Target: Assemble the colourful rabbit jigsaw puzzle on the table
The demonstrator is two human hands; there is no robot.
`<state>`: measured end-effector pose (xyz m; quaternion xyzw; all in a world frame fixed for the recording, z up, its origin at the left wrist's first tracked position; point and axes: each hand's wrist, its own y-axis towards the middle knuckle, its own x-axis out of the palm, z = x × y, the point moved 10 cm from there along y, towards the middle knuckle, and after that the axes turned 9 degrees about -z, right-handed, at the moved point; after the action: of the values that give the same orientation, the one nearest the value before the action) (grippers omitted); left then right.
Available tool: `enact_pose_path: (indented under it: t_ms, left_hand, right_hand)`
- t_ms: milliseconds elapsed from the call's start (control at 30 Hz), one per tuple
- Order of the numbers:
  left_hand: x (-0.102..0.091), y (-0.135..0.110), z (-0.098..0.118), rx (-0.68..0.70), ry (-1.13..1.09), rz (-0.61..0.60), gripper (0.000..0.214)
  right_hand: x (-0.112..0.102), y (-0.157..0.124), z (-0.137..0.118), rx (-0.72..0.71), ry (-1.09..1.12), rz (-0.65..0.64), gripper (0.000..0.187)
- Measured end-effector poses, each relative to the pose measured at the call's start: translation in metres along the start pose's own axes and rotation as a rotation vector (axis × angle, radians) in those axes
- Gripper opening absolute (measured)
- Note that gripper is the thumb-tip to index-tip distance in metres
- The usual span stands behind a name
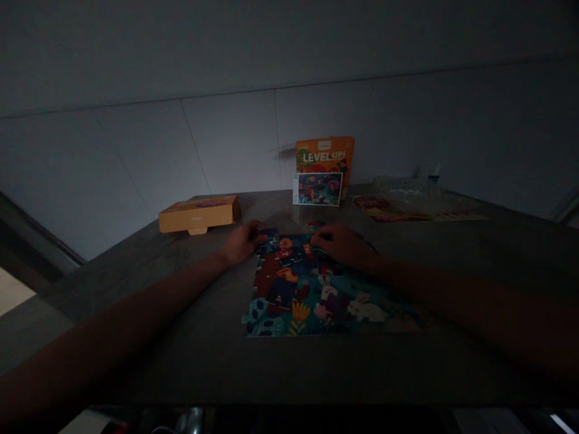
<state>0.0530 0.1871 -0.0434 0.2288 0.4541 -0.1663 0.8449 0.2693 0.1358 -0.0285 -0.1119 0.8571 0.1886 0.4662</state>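
Observation:
A colourful jigsaw puzzle (312,295), partly put together, lies flat on the grey table (181,283) in front of me. My left hand (244,240) rests at the puzzle's far left corner, fingers curled on a dark blue piece (270,232) there. My right hand (340,242) lies palm down over the puzzle's far right part, fingers pressed on the pieces. The scene is very dim, so fine finger detail is hard to make out.
An orange box lid (199,214) lies at the far left of the table. An upright orange "LEVEL UP" box (325,155) with a reference picture card (317,188) stands against the wall. A clear plastic bag (407,190) and flat sheet (416,211) lie at the far right.

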Motion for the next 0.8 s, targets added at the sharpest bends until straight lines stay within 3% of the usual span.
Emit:
enact_pose_path:
  t_ms: [267, 467, 633, 800]
  left_hand:
    - [0.007, -0.004, 0.022, 0.117, 0.127, -0.059, 0.024]
    - [0.020, -0.010, 0.044, 0.308, 0.250, -0.149, 0.032]
    - [0.013, -0.009, 0.042, 0.285, 0.275, -0.093, 0.026]
    - [0.013, -0.010, 0.047, 0.312, 0.302, -0.114, 0.026]
  right_hand:
    - [-0.002, -0.001, -0.002, -0.008, -0.017, 0.012, 0.026]
    - [-0.001, -0.001, 0.001, -0.007, -0.021, 0.020, 0.025]
    - [0.001, 0.000, 0.001, -0.020, -0.008, 0.014, 0.026]
    - [0.001, 0.000, 0.001, -0.020, -0.004, 0.014, 0.025]
